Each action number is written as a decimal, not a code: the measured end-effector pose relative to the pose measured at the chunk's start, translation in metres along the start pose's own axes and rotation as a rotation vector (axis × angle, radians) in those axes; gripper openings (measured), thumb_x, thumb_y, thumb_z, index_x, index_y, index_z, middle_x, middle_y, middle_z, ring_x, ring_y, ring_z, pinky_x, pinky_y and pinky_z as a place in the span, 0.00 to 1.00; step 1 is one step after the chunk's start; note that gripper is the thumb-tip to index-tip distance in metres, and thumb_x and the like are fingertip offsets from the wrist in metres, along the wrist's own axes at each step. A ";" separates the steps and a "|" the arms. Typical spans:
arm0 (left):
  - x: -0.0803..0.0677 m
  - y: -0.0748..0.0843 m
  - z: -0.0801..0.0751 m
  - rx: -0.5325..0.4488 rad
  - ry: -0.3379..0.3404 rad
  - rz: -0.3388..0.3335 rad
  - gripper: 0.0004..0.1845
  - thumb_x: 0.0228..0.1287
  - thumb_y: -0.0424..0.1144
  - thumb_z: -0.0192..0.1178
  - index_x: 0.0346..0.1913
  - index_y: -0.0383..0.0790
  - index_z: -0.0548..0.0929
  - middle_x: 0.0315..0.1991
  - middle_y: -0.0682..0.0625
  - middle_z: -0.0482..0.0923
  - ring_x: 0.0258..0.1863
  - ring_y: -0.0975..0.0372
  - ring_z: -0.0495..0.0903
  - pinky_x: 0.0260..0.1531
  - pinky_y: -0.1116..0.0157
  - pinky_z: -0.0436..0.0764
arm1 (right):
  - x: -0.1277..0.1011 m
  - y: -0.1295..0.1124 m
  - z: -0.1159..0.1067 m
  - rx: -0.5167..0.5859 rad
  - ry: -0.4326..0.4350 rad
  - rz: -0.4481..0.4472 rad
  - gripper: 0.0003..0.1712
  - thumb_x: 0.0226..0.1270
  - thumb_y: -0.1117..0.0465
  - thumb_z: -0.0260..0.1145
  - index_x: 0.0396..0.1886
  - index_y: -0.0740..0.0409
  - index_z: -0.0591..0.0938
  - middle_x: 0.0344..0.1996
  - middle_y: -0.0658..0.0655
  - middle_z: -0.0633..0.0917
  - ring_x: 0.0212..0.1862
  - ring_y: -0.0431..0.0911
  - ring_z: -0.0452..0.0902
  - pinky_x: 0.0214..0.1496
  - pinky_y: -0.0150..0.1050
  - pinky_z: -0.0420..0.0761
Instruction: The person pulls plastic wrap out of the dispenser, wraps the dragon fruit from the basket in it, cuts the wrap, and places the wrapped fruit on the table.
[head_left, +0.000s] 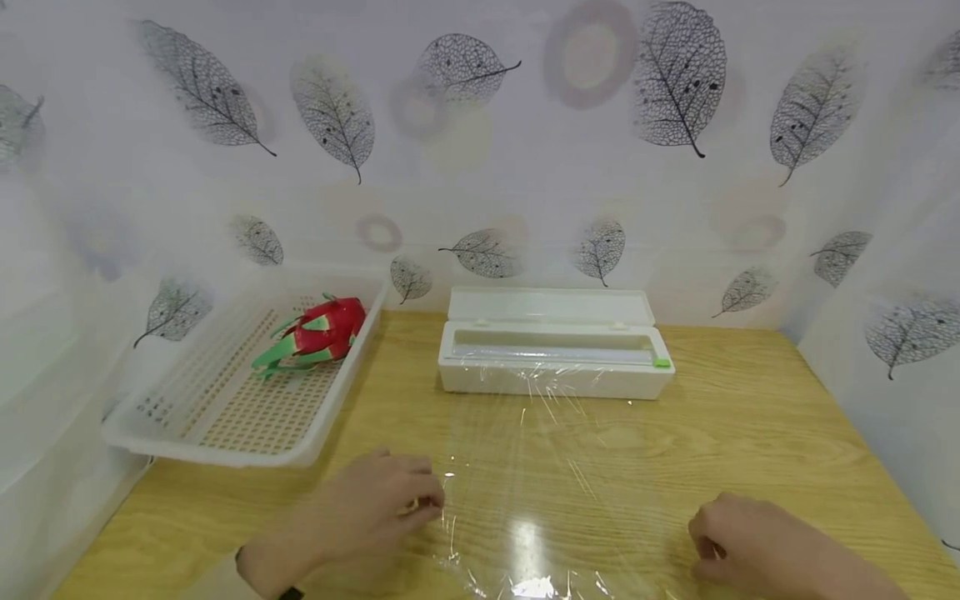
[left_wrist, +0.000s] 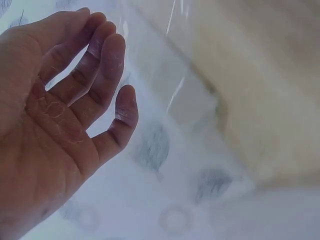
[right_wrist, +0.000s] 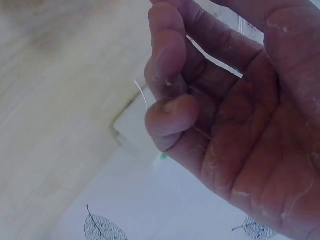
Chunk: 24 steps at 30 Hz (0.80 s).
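Observation:
A sheet of clear cling film point(head_left: 540, 475) stretches from a white film dispenser point(head_left: 555, 382) toward me, over the wooden table. The dispenser's lid stands open, with the roll showing inside and a small green piece point(head_left: 661, 362) at its right end. My left hand point(head_left: 367, 508) pinches the film's left edge between thumb and fingertips; in the left wrist view the film runs beside those fingers point(left_wrist: 112, 65). On the other side, my right hand point(head_left: 765, 546) pinches the film's right edge. Its fingers point(right_wrist: 170, 55) curl in, and the thumb tip lies outside the right wrist view.
A white plastic basket point(head_left: 217, 454) stands at the back left, holding a red dragon fruit point(head_left: 330, 329) with green scales. Behind the table point(head_left: 750, 417) hangs a pale leaf-print sheet point(head_left: 525, 183), which also borders it on both sides.

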<state>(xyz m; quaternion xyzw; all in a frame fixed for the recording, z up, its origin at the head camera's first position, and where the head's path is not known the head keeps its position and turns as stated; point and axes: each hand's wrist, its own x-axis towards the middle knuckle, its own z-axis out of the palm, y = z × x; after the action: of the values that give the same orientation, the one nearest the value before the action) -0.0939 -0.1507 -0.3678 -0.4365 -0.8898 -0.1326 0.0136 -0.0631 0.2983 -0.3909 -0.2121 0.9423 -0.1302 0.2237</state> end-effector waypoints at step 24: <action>0.012 -0.198 -0.112 0.019 -0.105 -0.538 0.29 0.73 0.42 0.60 0.65 0.23 0.71 0.54 0.26 0.78 0.52 0.38 0.80 0.51 0.40 0.80 | 0.014 0.006 0.034 -0.357 0.380 -0.222 0.39 0.64 0.27 0.63 0.67 0.43 0.80 0.69 0.49 0.78 0.63 0.49 0.80 0.56 0.58 0.82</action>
<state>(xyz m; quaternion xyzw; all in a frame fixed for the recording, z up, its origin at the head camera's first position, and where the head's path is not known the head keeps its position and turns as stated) -0.2657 -0.2845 -0.3027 -0.1905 -0.9745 -0.1000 -0.0643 -0.0603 0.2926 -0.4273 -0.3221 0.9463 -0.0231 -0.0135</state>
